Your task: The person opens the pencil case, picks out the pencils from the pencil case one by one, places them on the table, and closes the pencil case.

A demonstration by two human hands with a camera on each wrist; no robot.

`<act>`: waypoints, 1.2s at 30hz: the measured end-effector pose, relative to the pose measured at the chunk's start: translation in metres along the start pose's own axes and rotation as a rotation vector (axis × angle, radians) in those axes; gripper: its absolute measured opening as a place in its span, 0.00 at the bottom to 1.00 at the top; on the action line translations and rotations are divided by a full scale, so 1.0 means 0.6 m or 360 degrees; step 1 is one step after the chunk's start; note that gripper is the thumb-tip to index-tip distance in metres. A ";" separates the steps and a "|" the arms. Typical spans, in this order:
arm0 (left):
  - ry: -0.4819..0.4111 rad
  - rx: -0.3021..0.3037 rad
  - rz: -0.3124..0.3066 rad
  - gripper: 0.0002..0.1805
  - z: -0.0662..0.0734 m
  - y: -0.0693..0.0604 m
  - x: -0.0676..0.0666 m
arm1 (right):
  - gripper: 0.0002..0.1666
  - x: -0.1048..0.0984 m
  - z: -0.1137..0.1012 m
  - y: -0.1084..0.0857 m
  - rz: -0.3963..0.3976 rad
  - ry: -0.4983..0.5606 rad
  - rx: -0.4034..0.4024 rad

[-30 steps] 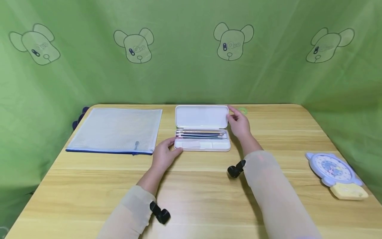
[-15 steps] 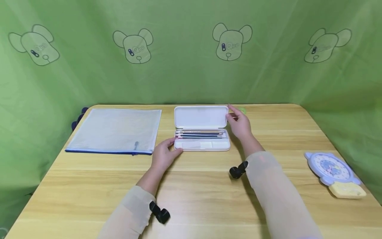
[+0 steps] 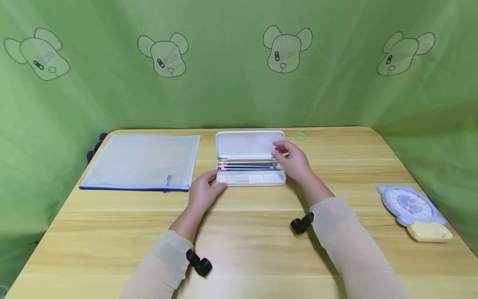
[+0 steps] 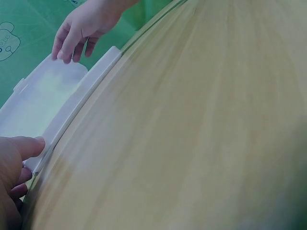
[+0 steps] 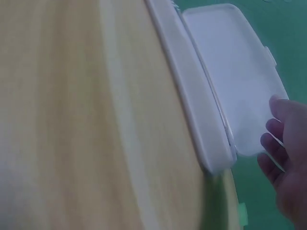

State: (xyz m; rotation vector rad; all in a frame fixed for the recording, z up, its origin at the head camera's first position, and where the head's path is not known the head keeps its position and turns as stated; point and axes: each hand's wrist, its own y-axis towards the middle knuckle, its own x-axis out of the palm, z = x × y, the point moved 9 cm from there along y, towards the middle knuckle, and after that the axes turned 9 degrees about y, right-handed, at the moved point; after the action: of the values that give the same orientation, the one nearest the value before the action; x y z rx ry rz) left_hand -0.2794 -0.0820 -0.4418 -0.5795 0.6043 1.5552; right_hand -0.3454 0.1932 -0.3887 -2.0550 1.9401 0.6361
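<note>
Pouch point(image 3: 140, 162): lay flat on the table point(image 3: 254, 249), at the case's point(image 3: 274, 179) nine o'clock.
Left hand point(image 3: 203, 192): gripped the case's corner from eight o'clock; the left wrist view showed the thumb over the near rim, fingers curled by the end.
Case: sat at the table's twelve o'clock, lid point(image 3: 242, 144) tilted back.
Pencils point(image 3: 246, 165): lay in the case's far part; only the head view showed them.
Tab point(image 5: 271, 56): jutted from the lid's far edge, plain in the wrist views alone.
Right hand point(image 3: 295, 161): by the lid's four o'clock, thumb and fingers loosely bent, a gap between; contact could not be told.
Ring point(image 3: 300, 136): green, at the case's two o'clock.
Clock point(image 3: 410, 204): well apart, toward four o'clock.
Block point(image 3: 429, 231): yellow, at the clock's five o'clock.
</note>
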 end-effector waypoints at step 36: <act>-0.0016 -0.0027 -0.0017 0.32 -0.002 0.001 0.001 | 0.13 0.082 -0.012 0.003 -0.0440 -0.0722 -0.0118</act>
State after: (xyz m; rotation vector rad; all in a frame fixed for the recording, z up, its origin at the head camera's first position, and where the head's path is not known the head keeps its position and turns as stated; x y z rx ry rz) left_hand -0.2798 -0.0824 -0.4428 -0.5866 0.5801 1.5540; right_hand -0.3449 0.1462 -0.4053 -1.9538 1.3727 1.0120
